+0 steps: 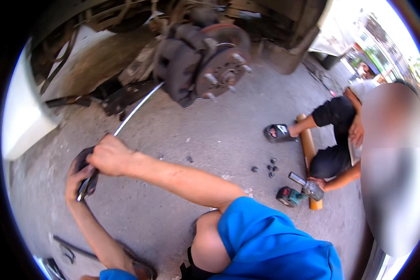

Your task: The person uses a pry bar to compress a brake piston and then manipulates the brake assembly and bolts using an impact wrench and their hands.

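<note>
My right hand (111, 155) is closed around a long thin silver bar (137, 109), whose far end reaches the dark brake caliper (175, 65) on the wheel hub. I cannot tell whether the tip touches the caliper. Just left of it and lower, my left hand (73, 179) grips a dark, curved object (85, 158) whose kind is partly hidden by my fingers. A shiny metal piece (82, 190) shows along its lower side. Beside the caliper is the rusty brake disc hub (224, 74) with bare wheel studs.
At the right a person (336, 121) sits low on an orange-brown beam (308, 144), one hand on a green-and-black cordless impact wrench (291, 196). Several wheel nuts (272, 168) lie on the concrete. A dark metal tool (72, 247) lies at lower left. The vehicle's underside overhangs the top.
</note>
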Demonstrator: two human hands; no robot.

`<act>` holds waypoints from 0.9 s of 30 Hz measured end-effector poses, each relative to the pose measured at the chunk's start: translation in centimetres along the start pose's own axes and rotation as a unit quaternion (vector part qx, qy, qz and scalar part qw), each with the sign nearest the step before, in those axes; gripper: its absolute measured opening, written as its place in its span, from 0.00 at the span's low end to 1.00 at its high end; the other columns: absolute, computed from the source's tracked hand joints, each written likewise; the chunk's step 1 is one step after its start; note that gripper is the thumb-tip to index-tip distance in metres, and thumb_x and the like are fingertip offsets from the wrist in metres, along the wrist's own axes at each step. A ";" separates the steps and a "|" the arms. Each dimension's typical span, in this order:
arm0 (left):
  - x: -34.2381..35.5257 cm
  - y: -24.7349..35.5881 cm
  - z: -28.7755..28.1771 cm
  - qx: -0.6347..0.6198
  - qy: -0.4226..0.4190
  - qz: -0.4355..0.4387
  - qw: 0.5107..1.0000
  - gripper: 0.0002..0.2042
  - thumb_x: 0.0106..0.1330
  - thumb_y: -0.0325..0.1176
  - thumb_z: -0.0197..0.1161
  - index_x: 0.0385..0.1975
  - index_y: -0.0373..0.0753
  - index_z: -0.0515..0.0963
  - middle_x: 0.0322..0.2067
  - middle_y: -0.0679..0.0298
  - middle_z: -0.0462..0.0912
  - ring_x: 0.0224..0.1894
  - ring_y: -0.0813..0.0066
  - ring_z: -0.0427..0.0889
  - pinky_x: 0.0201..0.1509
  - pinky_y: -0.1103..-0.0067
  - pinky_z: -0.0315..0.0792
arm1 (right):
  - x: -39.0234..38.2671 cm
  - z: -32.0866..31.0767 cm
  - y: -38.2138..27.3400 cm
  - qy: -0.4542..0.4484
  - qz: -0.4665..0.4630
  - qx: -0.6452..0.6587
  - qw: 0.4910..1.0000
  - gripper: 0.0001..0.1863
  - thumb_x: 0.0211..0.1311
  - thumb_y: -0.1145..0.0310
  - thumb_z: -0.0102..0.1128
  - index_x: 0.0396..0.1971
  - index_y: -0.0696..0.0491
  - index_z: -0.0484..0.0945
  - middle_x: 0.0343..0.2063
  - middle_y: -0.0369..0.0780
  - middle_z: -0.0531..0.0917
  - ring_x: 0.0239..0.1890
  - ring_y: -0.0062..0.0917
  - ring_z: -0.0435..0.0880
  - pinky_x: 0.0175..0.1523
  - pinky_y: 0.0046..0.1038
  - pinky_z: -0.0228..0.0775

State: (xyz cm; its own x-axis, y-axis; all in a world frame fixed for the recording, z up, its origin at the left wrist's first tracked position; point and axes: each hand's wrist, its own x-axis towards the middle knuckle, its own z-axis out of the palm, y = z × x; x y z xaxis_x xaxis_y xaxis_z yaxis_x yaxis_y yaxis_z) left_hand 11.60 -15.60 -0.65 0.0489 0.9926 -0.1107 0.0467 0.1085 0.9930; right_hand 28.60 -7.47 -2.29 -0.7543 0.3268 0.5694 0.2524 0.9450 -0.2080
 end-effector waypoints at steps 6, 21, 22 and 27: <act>0.1 -1.7 0.4 -0.015 0.055 0.038 0.998 0.33 0.53 0.34 0.67 0.60 0.28 0.67 0.49 0.55 0.78 0.44 0.71 0.79 0.45 0.80 0.73 | -1.1 -1.2 -0.6 0.001 0.026 -0.033 0.999 0.07 0.46 0.63 0.62 0.19 0.49 0.82 0.18 0.40 0.83 0.26 0.35 0.85 0.32 0.38 0.74; 0.7 1.2 0.8 -0.014 -0.005 0.000 1.000 0.27 0.55 0.33 0.67 0.56 0.31 0.70 0.30 0.60 0.80 0.16 0.80 0.73 0.15 0.83 0.64 | -0.1 -2.8 -0.1 -0.047 0.037 -0.022 0.998 0.07 0.47 0.65 0.65 0.27 0.49 0.81 0.21 0.42 0.83 0.29 0.38 0.85 0.34 0.39 0.76; 0.5 0.9 0.4 -0.012 0.009 0.025 1.000 0.27 0.56 0.33 0.67 0.55 0.30 0.71 0.29 0.61 0.79 0.16 0.81 0.72 0.15 0.83 0.63 | 0.4 -3.0 -0.6 -0.050 0.034 -0.024 0.998 0.08 0.46 0.65 0.66 0.28 0.50 0.81 0.22 0.42 0.83 0.29 0.38 0.85 0.35 0.39 0.76; -1.3 1.4 0.0 -0.053 -0.030 0.000 0.998 0.25 0.58 0.32 0.66 0.55 0.29 0.70 0.27 0.62 0.78 0.17 0.82 0.72 0.15 0.84 0.62 | 0.7 -2.5 -1.8 -0.076 0.027 -0.024 0.996 0.12 0.45 0.66 0.68 0.32 0.51 0.81 0.24 0.42 0.84 0.31 0.38 0.85 0.37 0.38 0.76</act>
State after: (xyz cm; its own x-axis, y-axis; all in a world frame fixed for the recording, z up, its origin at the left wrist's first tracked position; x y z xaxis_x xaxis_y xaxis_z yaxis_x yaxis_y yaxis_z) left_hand 11.65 -16.71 0.90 0.1082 0.9879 -0.1108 -0.0592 0.1176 0.9913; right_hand 29.14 -8.95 0.43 -0.8215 0.3745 0.4300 0.3206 0.9270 -0.1949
